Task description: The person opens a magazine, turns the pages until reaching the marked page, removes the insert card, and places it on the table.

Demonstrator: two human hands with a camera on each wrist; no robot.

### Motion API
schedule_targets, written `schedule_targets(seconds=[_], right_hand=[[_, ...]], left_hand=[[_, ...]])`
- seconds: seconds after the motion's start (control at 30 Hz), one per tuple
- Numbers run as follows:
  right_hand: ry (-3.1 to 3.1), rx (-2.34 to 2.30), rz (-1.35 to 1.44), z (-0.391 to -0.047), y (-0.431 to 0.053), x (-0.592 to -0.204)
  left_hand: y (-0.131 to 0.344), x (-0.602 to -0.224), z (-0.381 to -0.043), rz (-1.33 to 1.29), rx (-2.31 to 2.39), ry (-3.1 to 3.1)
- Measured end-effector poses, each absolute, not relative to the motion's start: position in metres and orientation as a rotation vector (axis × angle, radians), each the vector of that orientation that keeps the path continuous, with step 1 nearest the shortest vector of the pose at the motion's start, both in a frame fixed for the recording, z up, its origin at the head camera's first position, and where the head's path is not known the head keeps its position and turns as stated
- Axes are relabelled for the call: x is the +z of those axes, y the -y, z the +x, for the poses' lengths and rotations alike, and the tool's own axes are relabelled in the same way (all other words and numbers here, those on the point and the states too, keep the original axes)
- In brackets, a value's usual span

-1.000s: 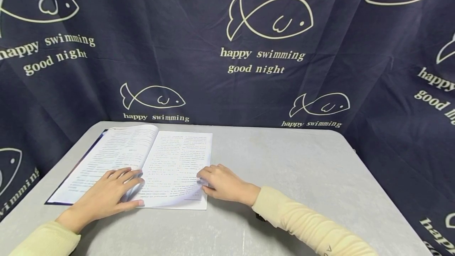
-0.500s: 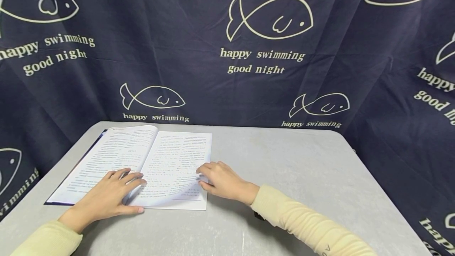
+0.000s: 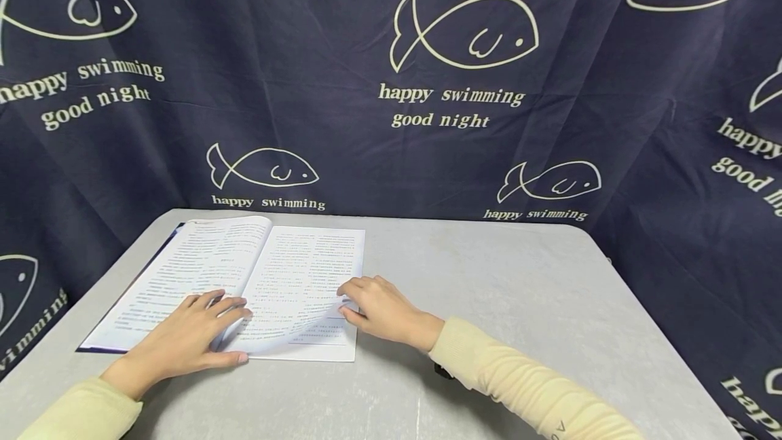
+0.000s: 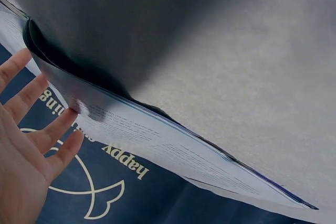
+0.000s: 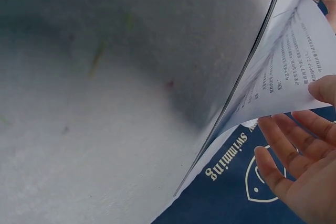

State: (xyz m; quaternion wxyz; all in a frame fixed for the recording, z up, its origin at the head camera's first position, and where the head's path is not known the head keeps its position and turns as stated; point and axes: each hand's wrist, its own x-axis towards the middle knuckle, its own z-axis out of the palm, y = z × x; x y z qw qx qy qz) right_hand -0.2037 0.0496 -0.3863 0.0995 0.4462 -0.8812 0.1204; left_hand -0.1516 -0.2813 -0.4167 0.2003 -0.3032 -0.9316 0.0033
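Note:
An open book (image 3: 201, 257) with dense printed text lies on the left of the table. My left hand (image 3: 177, 345) rests on the lower part of the left-hand side near the spine, fingers spread, its thumb by the book's near edge. My right hand (image 3: 391, 311) is at the outer edge of the right-hand side. Between its thumb and fingers it pinches a page (image 3: 305, 290), whose near corner curls up and bares another printed sheet beneath. In the right wrist view the bent page (image 5: 294, 72) has the thumb on one face and fingers at its edge.
The grey table (image 3: 489, 277) extends to the right of the book, with rounded far corners. A dark blue curtain (image 3: 342, 53) with white fish outlines and lettering hangs behind it and at both sides. A small black object (image 3: 443, 371) shows under the right sleeve.
My right hand has shifted slightly up and to the left with the page corner, so more of the sheet beneath shows. The left hand has barely moved, its thumb a little lower.

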Motion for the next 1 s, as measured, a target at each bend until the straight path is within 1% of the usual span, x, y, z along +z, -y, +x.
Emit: schedule_targets(seconds=[1.0], right_hand=[[2.518, 0.451, 1.238, -0.2012, -0.0578, -0.3856]], left_hand=[[0.2829, -0.4169, -0.1524, -0.798, 0.023, 2.621]])
